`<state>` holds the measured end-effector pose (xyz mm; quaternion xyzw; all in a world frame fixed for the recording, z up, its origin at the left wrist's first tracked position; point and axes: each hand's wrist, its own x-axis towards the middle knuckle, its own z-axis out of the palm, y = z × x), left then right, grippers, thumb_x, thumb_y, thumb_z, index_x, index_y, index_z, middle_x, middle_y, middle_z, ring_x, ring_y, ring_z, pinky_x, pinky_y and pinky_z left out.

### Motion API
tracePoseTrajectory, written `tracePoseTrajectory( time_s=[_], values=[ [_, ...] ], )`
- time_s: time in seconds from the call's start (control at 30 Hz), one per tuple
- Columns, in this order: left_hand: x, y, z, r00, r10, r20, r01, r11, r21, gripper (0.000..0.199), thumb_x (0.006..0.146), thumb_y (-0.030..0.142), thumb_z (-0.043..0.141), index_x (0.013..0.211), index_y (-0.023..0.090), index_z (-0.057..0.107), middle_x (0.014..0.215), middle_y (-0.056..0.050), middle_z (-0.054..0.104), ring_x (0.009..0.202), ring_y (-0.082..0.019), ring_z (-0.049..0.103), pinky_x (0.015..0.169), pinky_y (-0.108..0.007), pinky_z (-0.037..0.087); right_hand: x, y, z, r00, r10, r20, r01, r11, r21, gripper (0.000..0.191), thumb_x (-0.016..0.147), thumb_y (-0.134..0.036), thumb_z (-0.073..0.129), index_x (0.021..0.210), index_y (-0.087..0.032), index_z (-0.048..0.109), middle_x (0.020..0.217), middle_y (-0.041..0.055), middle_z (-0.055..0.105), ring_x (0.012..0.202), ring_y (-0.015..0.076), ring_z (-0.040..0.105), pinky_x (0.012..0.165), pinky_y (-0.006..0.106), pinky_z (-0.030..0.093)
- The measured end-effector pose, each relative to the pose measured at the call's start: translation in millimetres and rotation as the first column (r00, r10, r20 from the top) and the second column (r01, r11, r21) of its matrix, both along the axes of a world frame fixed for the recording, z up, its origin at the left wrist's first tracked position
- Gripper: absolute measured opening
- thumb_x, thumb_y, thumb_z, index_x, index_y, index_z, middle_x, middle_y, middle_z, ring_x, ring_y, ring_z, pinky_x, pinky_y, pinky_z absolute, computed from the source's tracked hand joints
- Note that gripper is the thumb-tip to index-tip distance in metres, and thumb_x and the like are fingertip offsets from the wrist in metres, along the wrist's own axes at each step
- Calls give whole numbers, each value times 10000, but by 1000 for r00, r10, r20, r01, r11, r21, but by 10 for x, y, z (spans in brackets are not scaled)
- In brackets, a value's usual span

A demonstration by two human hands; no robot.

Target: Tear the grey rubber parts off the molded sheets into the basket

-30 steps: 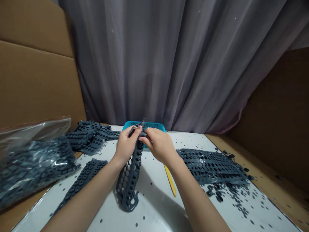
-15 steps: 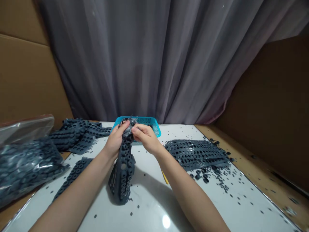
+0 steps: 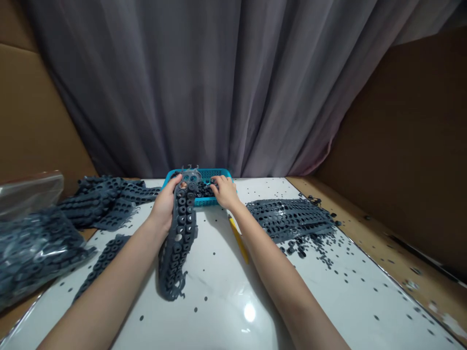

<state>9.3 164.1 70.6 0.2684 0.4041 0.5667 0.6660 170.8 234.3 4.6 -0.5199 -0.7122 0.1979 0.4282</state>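
Note:
My left hand (image 3: 166, 206) is closed around the upper part of a dark grey rubber sheet (image 3: 182, 228) with rows of moulded rings. The strip hangs down, its lower end at the white tabletop and its torn top edge in front of the basket. My right hand (image 3: 225, 192) is over the right side of the blue basket (image 3: 213, 201), thumb and fingers apart. Dark rubber rings (image 3: 204, 188) lie in the basket near its fingertips; whether a small piece touches the fingers is hard to make out.
A yellow-handled tool (image 3: 239, 239) lies beside my right forearm. Punched rubber sheets (image 3: 292, 218) and loose bits are at the right. More ringed sheets (image 3: 105, 194) are piled at the left, near a clear bag (image 3: 40, 253) of rubber parts. A grey curtain (image 3: 204, 87) hangs behind.
My right hand has left the top of the rubber sheet and moved over the basket, its fingers spreading. My left hand still holds the sheet, which now faces me more flatly.

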Motion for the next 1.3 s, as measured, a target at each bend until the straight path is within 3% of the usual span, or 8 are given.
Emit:
tracePoseTrajectory(
  time_s=[0.1,0.2,0.37,0.7,0.8,0.87,1.03,1.3],
  values=[
    [7,20,-41,993,-114,32,116,991,-70,288,743,361,548,516,189,504,382,28,495,297,-108,443,329,-220,338,64,-11,19,999,10,35,-9,1000,-23,459,791,-360,556,1201,-161,505,1358,164,386,1292,348,211,1005,530,173],
    [6,26,-64,999,-22,27,19,994,106,254,679,363,638,550,180,518,441,38,528,350,-95,465,380,-211,361,13,-127,194,977,211,-3,-211,976,-51,440,913,-458,284,1107,-179,564,1211,118,540,1163,230,448,945,396,341],
    [-92,56,-60,951,240,-196,-116,863,492,241,711,411,612,647,191,537,513,48,533,491,-118,526,507,-219,408,-198,-445,493,629,664,-404,-741,669,-53,401,814,-543,481,689,-167,538,686,4,581,678,129,549,705,275,425],
    [-168,27,-1,789,478,-385,-92,713,695,157,742,331,605,744,185,548,713,3,583,696,-153,554,672,-264,431,-506,-738,519,561,411,-718,-623,782,-39,251,762,-442,596,768,-200,529,695,-37,509,641,116,468,657,237,380],
    [-187,-54,43,511,784,-353,-184,501,846,273,707,273,638,931,183,510,964,-59,554,896,-196,519,759,-300,404,-515,-778,543,582,347,-735,-507,862,6,207,787,-396,567,763,-198,516,670,-36,475,634,122,445,636,240,364],
    [-223,-121,85,264,911,-318,-12,333,943,288,703,277,636,936,179,497,977,-74,536,920,-213,490,790,-329,378,-465,-799,596,706,353,-613,-411,910,51,224,798,-364,557,687,-191,467,630,-44,398,596,111,377,587,232,318],
    [-266,-232,161,214,631,-746,548,554,626,289,850,368,451,622,192,422,602,23,463,601,-145,448,584,-267,321,-278,-838,739,853,483,-197,-473,876,98,300,822,-313,499,592,-186,353,604,-46,294,584,105,295,549,243,240],
    [-239,-237,177,378,316,-870,640,590,492,350,884,405,391,621,178,429,540,55,369,520,-105,355,508,-240,245,-99,-786,754,697,590,-407,-687,712,-144,191,758,-314,521,642,-162,535,620,-20,455,615,120,406,579,239,316]
  ],
)
